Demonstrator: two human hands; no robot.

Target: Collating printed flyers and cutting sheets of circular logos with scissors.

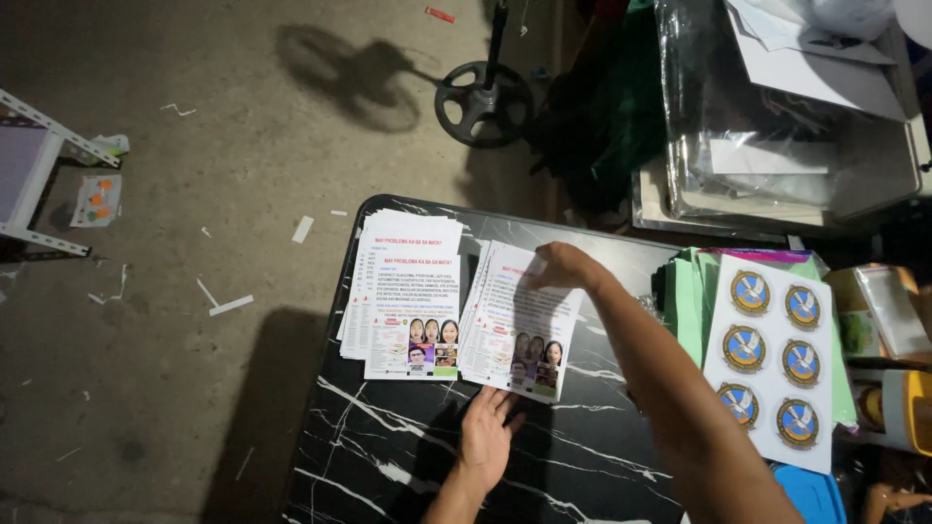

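Squaring up a stack of leaflets on the black marbled counter, just right of a second, fanned pile of leaflets. Right hand reaching across and pinching the top edge of the stack, grip closed on the paper. Left hand lying flat and open, fingertips touching the bottom edge, gripping nothing. Doing this well probably calling for steady pressure from the lower hand while the upper one is nudging the loose sheets into line, and for keeping the two piles apart, since their inner edges are nearly meeting.

Sitting at the counter's right end: a sheet of round badge stickers lying on green folders. Standing beyond the counter: a clear plastic bin holding white papers under a loose plastic bag. Showing at the right edge: a small clear box, contents too dim to tell.
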